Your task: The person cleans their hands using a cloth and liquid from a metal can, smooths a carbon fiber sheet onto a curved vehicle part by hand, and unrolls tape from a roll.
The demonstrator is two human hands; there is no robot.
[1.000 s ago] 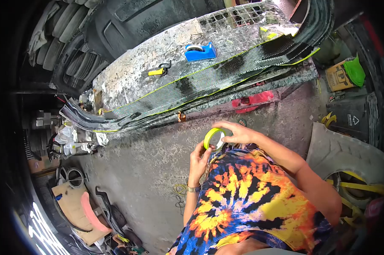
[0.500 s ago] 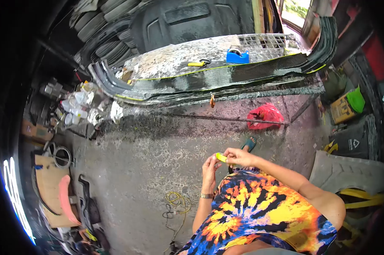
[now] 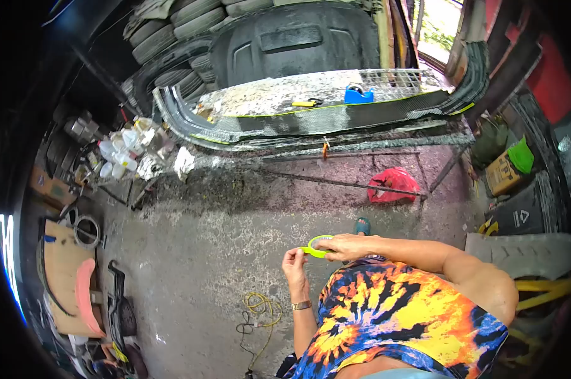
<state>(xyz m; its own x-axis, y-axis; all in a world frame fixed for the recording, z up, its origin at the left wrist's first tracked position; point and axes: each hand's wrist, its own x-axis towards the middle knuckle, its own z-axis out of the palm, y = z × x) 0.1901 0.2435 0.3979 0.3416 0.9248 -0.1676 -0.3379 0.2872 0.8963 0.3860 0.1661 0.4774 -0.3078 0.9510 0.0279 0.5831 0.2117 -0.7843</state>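
In front of the tie-dye shirt, my right hand point(image 3: 348, 246) grips a roll of yellow-green masking tape point(image 3: 312, 246), its ring facing up. My left hand point(image 3: 295, 262), with a watch on the wrist, pinches the loose end of the tape. A short strip stretches between the two hands. Beyond them, a long dark carbon-fibre-patterned car part point(image 3: 336, 117) with upturned ends lies along the workbench point(image 3: 260, 95). Yellow-green tape edges run along that part. Neither hand touches it.
On the bench sit a blue tape dispenser point(image 3: 359, 95) and a yellow-handled cutter point(image 3: 304, 103). A red plastic bag point(image 3: 394, 185) lies beneath the bench. Plastic bottles point(image 3: 122, 151) crowd the left. A yellow cable point(image 3: 271, 309) coils on the floor. Cardboard point(image 3: 70, 278) lies at lower left.
The tape roll has turned so its ring shows, and a strip is drawn out between the hands. My left hand has moved left and lower. The view has tilted up slightly.
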